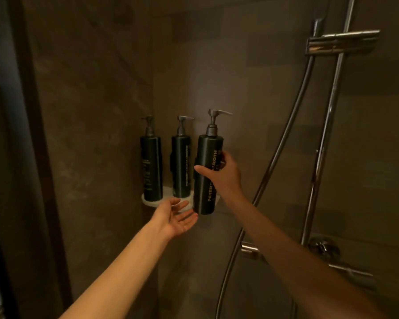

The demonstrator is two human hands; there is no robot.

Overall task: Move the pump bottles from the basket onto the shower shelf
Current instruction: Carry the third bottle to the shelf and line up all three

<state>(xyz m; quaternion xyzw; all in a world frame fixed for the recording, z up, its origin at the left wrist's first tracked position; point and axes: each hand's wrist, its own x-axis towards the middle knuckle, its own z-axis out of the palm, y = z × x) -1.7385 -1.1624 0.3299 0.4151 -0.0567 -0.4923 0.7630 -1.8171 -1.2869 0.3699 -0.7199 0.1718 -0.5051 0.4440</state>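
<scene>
Holding the third pump bottle (208, 173) around its middle, the right hand (226, 174) has its fingers (222, 156) curled round the far side and the thumb (202, 169) pressed across the front, so it's a full closed grip on the bottle. That bottle sits slightly tilted, base toward the left, and its bottom end hangs just in front of the right end of the shower shelf (151, 203); can't tell if it's touching the shelf or not.

Left hand (176, 218) is palm up, fingers spread loose and holding nothing. Its fingertips (190, 215) are just below and to the left of the held bottle's base, really close, maybe brushing it, hard to say. The shelf edge is right above those fingertips.

Off to the left of the right thumb, the other two bottles stand upright on the small pale corner shelf: the middle bottle (181, 164) near the thumb, and the left bottle (150, 166) further over, tucked by the wall corner. Small gap between them.

Looks-wise all three match: tall dark green, nearly black cylinders with grey pump tops, nozzles pointing right. The held one has pale lettering running up its side, partly covered by the thumb. Lettering on the other two is too dim to read.

Well right of the right hand's fingers, the chrome shower rail (327, 134) and hose (283, 146) run down the brown tiled wall (240, 65).
</scene>
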